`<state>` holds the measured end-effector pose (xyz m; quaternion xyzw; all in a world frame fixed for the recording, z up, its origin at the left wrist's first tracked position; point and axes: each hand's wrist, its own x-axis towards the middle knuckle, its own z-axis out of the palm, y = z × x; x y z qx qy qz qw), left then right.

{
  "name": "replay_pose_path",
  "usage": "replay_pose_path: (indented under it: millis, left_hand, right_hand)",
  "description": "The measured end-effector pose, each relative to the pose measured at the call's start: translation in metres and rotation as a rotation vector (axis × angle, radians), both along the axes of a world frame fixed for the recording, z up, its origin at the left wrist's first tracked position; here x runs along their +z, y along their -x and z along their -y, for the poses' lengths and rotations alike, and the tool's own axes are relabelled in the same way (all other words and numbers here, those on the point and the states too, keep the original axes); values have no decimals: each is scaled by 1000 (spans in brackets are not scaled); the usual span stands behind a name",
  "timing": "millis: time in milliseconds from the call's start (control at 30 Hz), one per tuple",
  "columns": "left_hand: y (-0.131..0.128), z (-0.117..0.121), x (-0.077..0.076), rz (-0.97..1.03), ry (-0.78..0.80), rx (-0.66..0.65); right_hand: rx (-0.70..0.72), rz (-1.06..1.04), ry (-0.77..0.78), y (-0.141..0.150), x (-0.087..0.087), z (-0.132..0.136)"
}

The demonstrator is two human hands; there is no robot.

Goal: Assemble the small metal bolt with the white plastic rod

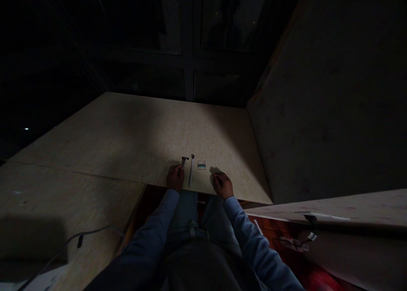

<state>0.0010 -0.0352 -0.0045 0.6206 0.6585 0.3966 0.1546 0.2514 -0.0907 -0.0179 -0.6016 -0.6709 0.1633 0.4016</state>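
Note:
My left hand is at the near edge of the table, with its fingers closed around the lower handle of a razor. The razor's dark head points away from me. Just right of it lies a slim, pale toothbrush, its dark-bristled head at the far end. Beside the toothbrush is a small clear case with a blue-green strip across it. Further right, my right hand rests on the table edge with curled fingers, apart from the case, and nothing shows in it.
The pale tabletop stretches back to dark window frames. A grey wall panel borders it on the right. A second surface on the left carries a cable. Reddish flooring shows below.

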Motion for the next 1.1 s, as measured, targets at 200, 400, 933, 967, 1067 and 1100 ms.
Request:
replay_pose_path:
  millis: [200,400,933,967,1067,1100]
  left_hand:
    - [3,1,-5,53,10,63]
    - [6,3,-6,66,39,37]
    - [11,7,-3,20,63,-152]
    - [11,6,-3,20,62,-156]
    - [11,6,-3,21,60,-159]
    - [11,7,-3,20,60,-160]
  right_hand:
    - [-21,-1,-10,1,0,2]
    - [-50,18,5,1,0,1]
    - [-112,60,42,2,2,-1]
    - [-110,59,45,2,2,-1]
    - [-99,53,56,1,5,-3]
    - [-94,51,59,0,6,-4]
